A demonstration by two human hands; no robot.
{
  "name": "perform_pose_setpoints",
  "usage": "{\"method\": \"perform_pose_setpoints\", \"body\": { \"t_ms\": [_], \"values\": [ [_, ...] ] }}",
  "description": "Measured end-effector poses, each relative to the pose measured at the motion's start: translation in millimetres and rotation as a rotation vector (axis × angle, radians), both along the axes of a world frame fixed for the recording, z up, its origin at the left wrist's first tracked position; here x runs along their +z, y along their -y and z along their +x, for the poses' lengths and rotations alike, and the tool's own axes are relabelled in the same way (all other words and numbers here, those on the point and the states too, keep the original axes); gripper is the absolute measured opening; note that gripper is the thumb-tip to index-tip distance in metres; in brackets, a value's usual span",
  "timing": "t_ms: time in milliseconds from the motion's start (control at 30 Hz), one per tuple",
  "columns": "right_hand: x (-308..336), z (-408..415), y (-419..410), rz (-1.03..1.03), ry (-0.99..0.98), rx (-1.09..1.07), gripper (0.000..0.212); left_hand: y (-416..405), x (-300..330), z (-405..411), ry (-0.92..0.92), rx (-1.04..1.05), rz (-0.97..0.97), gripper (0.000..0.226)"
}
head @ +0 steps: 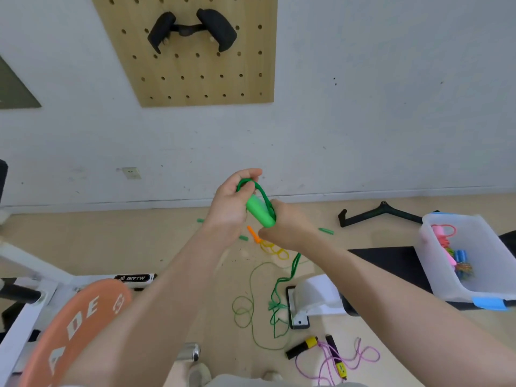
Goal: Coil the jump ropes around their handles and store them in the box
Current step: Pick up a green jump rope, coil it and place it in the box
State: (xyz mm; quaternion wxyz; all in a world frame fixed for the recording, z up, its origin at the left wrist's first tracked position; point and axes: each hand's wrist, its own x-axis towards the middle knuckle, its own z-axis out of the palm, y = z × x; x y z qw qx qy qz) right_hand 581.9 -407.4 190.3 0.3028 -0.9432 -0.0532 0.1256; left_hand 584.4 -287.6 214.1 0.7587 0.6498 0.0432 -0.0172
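Head view: left hand (229, 208) grips the green handle (259, 213), pinching a rope (282, 286) loop above it; right hand (287, 227) clasps the handle's lower end, rope trailing floorward.

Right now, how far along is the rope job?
Done: pink and blue ropes sit in the box. In hand: both hands, left and right, wind the green rope round its handle. Left: purple rope, yellow rope on the floor.

Both arms raised fwd, left hand (229, 202) fingers curled, right hand (287, 224) gripping
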Motion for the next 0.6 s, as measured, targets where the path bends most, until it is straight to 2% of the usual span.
{"method": "perform_pose_setpoints", "body": {
  "t_ms": [33, 167, 300, 367, 433, 533, 600],
  "values": [
    [1.2, -0.7, 5.6, -0.101, 0.02, 0.028, 0.028, -4.7, -1.3, -0.7, -0.003, -0.082, 0.12, 0.026],
    [7.6, -7.6, 22.6, -0.425, 0.085, 0.223, 0.025, -17.6, -0.7, -5.2, -0.001, -0.408, 0.905, 0.016],
    [16.0, -16.7, 21.1, -0.59, 0.139, 0.384, 0.03, -4.2, -5.8, -14.9, -0.016, -0.659, 1.401, 0.035],
    [15.2, -21.2, 19.8, -0.637, 0.172, 0.424, 0.031, 0.4, -11.1, -18.6, -0.022, -0.667, 1.518, 0.029],
    [14.4, -25.3, 19.8, -0.648, 0.115, 0.466, 0.037, 0.1, -17.1, -23.2, -0.018, -0.679, 1.553, 0.025],
    [22.9, -25.8, 22.8, -0.688, -0.142, 0.626, 0.05, 0.8, -26.8, -33.1, 0.092, -0.788, 1.624, 0.024],
    [38.7, -15.1, 29.5, -0.63, -0.311, 0.714, 0.042, 4.6, -27.3, -40.2, 0.193, -0.855, 1.657, 0.018]
  ]
}}
